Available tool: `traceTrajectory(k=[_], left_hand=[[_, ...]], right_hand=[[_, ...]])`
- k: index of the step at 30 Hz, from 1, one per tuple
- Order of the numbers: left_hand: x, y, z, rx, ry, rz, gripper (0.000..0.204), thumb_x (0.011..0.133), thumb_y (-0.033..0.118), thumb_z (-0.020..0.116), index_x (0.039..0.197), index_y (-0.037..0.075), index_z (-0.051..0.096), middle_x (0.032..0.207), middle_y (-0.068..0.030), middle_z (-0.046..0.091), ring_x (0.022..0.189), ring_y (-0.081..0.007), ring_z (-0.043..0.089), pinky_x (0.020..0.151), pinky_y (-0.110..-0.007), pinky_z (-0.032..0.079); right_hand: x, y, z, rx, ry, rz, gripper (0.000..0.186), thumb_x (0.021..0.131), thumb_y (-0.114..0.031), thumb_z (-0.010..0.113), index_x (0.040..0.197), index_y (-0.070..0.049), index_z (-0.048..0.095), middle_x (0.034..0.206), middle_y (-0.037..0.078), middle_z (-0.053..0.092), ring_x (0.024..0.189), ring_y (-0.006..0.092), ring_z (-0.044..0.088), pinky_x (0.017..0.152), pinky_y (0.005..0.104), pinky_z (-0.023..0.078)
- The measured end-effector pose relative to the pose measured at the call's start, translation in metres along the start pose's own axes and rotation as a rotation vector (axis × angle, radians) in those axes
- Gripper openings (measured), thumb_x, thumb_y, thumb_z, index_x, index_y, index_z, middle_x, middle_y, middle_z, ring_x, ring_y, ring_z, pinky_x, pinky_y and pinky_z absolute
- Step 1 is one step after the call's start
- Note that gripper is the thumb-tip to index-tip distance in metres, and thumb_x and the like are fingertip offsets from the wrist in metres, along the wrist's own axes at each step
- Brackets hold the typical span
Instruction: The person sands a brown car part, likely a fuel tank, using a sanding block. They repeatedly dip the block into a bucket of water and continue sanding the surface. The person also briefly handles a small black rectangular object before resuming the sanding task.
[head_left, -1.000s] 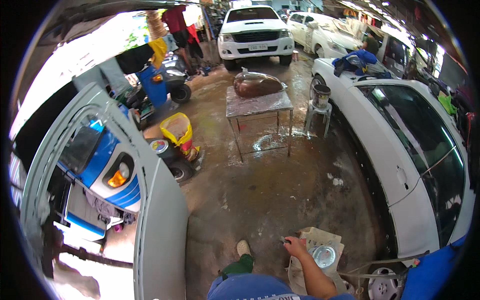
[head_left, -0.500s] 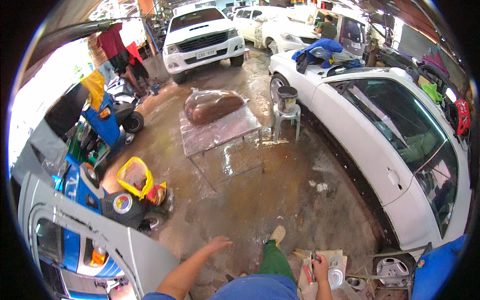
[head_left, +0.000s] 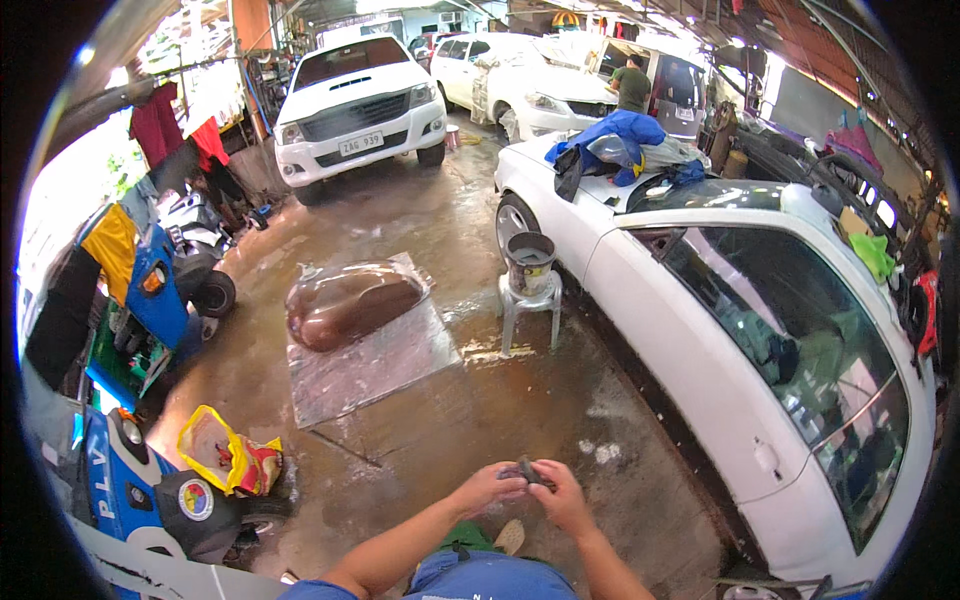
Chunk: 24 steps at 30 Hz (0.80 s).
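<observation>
My left hand [head_left: 488, 488] and my right hand [head_left: 562, 497] meet in front of my body, both with curled fingers. Between them is a small dark object [head_left: 527, 470], too small and too covered by fingers to name. Both hands have hold of it. Ahead to the left, a glossy brown rounded shell-like body part [head_left: 355, 308] lies on a table [head_left: 375, 375] with a worn silvery top. To the right of that table, a dark bucket [head_left: 530, 262] stands on a white plastic stool [head_left: 532, 300].
A white car [head_left: 690, 370] fills the right side, with blue cloth [head_left: 625, 128] on its bonnet. A white pickup [head_left: 350, 110] stands at the back. Blue motor tricycles [head_left: 155, 280] and a yellow-rimmed bag [head_left: 232, 450] line the left. A person [head_left: 630, 85] is near the far vehicles. The floor [head_left: 480, 410] looks wet.
My right hand has left the board at the lower right and come to the middle, meeting my left hand around the small dark object. The view has shifted, so the table sits further left and lower.
</observation>
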<state>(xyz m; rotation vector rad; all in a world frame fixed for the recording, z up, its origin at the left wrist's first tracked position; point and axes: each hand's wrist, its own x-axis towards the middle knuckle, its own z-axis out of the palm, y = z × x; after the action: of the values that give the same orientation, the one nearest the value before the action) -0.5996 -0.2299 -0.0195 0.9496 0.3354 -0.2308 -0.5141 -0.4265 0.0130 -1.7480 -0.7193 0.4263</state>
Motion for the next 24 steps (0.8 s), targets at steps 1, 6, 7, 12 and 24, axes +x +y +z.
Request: traceTrajectory(k=[1, 6, 7, 12, 24], left_hand=[[0.014, 0.008, -0.008, -0.045, 0.025, 0.017, 0.038, 0.102, 0.009, 0.065, 0.138, 0.001, 0.056, 0.131, -0.0084, 0.062, 0.12, -0.0207, 0.063, 0.103, -0.034, 0.055], [0.068, 0.034, -0.063, -0.261, 0.193, 0.111, 0.031, 0.102, 0.011, 0.066, 0.132, 0.006, 0.059, 0.124, -0.0042, 0.065, 0.114, -0.0165, 0.065, 0.098, -0.034, 0.057], [0.086, 0.042, -0.069, -0.292, 0.174, 0.123, 0.031, 0.101, 0.01, 0.067, 0.131, 0.007, 0.06, 0.122, -0.0034, 0.065, 0.112, -0.0155, 0.065, 0.095, -0.033, 0.057], [0.176, 0.108, -0.113, -0.34, 0.091, 0.16, 0.033, 0.098, 0.011, 0.07, 0.13, 0.011, 0.06, 0.112, 0.001, 0.066, 0.101, -0.0104, 0.064, 0.082, -0.025, 0.052], [0.369, 0.287, -0.147, -0.125, 0.178, 0.078, 0.049, 0.101, 0.03, 0.071, 0.143, 0.008, 0.056, 0.126, -0.001, 0.061, 0.11, -0.0116, 0.06, 0.092, -0.03, 0.053]], right_hand=[[0.024, 0.011, 0.0, -0.071, -0.029, -0.069, 0.043, 0.092, -0.013, 0.073, 0.133, -0.003, 0.068, 0.139, 0.015, 0.059, 0.125, 0.0252, 0.061, 0.102, 0.0361, 0.052], [0.14, 0.017, 0.018, 0.019, -0.256, 0.026, 0.046, 0.095, -0.02, 0.072, 0.138, -0.006, 0.066, 0.143, 0.016, 0.06, 0.128, 0.0292, 0.06, 0.102, 0.0373, 0.051], [0.162, 0.031, 0.018, 0.025, -0.275, 0.015, 0.046, 0.095, -0.02, 0.073, 0.138, -0.006, 0.067, 0.141, 0.015, 0.061, 0.125, 0.0268, 0.061, 0.102, 0.0359, 0.051], [0.284, 0.031, 0.002, -0.03, -0.332, 0.031, 0.049, 0.095, -0.024, 0.077, 0.138, -0.004, 0.066, 0.134, 0.012, 0.066, 0.121, 0.0206, 0.063, 0.101, 0.0326, 0.051], [0.502, 0.041, -0.058, 0.141, -0.055, 0.285, 0.044, 0.097, -0.014, 0.073, 0.138, 0.0, 0.066, 0.128, 0.008, 0.07, 0.119, 0.0177, 0.064, 0.104, 0.0301, 0.048]])
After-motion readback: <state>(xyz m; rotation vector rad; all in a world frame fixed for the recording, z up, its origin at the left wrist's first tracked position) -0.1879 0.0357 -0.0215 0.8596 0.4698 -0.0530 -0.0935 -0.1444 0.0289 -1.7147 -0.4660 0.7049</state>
